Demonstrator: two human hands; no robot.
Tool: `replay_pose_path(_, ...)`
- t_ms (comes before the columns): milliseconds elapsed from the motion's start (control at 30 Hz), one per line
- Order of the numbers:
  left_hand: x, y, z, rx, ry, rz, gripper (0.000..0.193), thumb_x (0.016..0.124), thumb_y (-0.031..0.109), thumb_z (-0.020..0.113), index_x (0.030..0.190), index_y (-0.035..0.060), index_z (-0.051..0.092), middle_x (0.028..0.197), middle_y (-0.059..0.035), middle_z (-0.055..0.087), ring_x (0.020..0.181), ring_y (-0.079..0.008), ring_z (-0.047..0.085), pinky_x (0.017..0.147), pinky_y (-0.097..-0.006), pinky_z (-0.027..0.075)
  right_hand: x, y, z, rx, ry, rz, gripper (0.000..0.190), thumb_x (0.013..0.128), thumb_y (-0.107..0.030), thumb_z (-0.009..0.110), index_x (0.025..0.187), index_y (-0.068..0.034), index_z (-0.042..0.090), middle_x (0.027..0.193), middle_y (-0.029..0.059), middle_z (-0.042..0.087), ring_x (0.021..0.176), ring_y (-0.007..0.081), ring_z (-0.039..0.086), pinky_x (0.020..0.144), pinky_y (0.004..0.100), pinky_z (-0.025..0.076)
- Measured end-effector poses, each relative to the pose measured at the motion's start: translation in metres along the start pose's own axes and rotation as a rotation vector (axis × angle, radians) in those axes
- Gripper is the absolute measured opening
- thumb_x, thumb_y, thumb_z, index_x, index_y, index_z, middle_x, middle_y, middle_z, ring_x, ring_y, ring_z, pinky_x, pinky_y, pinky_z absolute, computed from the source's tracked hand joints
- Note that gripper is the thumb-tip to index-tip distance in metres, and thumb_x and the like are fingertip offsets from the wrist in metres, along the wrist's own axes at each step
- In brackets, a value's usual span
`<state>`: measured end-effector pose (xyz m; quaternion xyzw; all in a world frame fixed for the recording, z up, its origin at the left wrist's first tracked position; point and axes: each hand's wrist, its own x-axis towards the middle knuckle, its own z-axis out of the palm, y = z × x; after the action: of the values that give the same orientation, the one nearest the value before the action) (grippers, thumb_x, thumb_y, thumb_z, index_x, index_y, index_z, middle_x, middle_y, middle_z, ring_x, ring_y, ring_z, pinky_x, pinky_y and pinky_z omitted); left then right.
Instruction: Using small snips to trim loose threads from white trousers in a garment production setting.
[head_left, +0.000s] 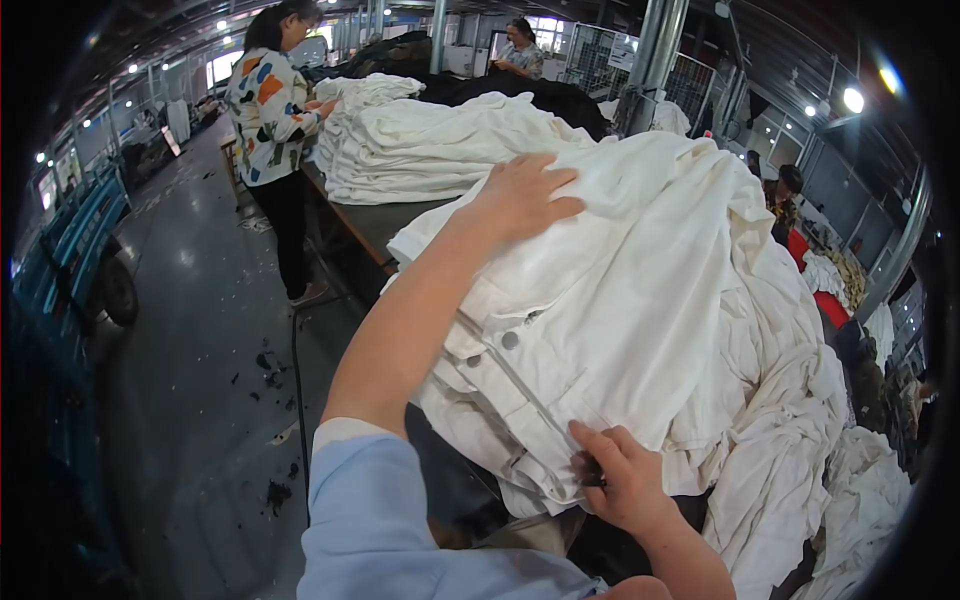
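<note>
A white cloth garment lies spread over a thick pile in front of me. Two round metal buttons show along the overlapping finished edges at its left. My left hand rests palm down on the upper part of the cloth, fingers apart. Near the lower edge, my right hand has its fingers curled around a small dark tool, mostly hidden by the fingers. The right thumb and fingertip touch the garment's hem there.
Folded white garments are stacked farther along the dark table. A co-worker stands beside that stack. More crumpled white cloth hangs at the right. A metal post rises behind the pile; a blue cart stands at left.
</note>
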<state>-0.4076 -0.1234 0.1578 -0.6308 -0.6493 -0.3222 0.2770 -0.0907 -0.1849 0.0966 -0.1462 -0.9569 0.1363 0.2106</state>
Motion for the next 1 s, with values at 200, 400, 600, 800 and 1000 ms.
replay_pose_path(200, -0.028, -0.054, 0.068, -0.302, -0.507, -0.648, 0.065, 0.083, 0.056, 0.031, 0.136, 0.0181, 0.026, 0.129, -0.0196, 0.041, 0.119, -0.0347, 0.039, 0.098, -0.0391, 0.029, -0.029, 0.012, 0.005, 0.297, 0.061, -0.032, 0.043, 0.063, 0.007, 0.056, 0.103, -0.009, 0.06, 0.085, 0.008, 0.054, 0.065, 0.0153, 0.059, 0.057, 0.0238, 0.049)
replay_pose_path(400, -0.038, -0.056, 0.072, -0.106, -0.142, -0.533, 0.051, 0.084, 0.043, 0.04, 0.117, 0.0055, 0.051, 0.11, -0.0192, 0.055, 0.105, -0.0332, 0.05, 0.088, -0.0402, 0.039, -0.142, 0.061, -0.028, 0.239, 0.384, 0.406, 0.02, 0.07, 0.007, 0.052, 0.086, -0.003, 0.06, 0.076, 0.0062, 0.056, 0.064, 0.0124, 0.055, 0.056, 0.0209, 0.042)
replay_pose_path(600, -0.007, -0.018, 0.009, -0.582, 0.431, -0.514, 0.022, 0.08, 0.013, 0.056, 0.097, 0.0005, 0.06, 0.089, -0.0099, 0.063, 0.082, -0.0177, 0.06, 0.075, -0.0267, 0.046, -0.301, 0.1, -0.084, -0.182, 0.666, 0.785, 0.022, 0.073, 0.004, 0.049, 0.093, -0.002, 0.056, 0.083, 0.0042, 0.053, 0.064, 0.0106, 0.046, 0.053, 0.0232, 0.036)
replay_pose_path(800, 0.082, 0.116, -0.028, -1.155, 0.217, -0.196, 0.021, 0.078, 0.01, 0.056, 0.095, -0.0012, 0.06, 0.081, -0.0082, 0.062, 0.067, -0.013, 0.06, 0.064, -0.0237, 0.049, -0.378, 0.149, -0.079, -0.102, 0.966, 1.017, 0.032, 0.08, -0.004, 0.05, 0.112, 0.0, 0.051, 0.103, 0.0057, 0.054, 0.091, 0.0125, 0.05, 0.071, 0.0224, 0.04)
replay_pose_path(1000, 0.119, 0.279, 0.026, -1.013, -0.512, 0.303, 0.027, 0.08, 0.019, 0.057, 0.098, -0.0016, 0.06, 0.086, -0.0082, 0.062, 0.072, -0.0148, 0.061, 0.068, -0.0255, 0.049, -0.384, 0.161, -0.066, -0.043, 1.156, 0.994, 0.024, 0.086, -0.009, 0.048, 0.106, 0.002, 0.053, 0.099, 0.0069, 0.054, 0.091, 0.014, 0.051, 0.08, 0.0246, 0.04)
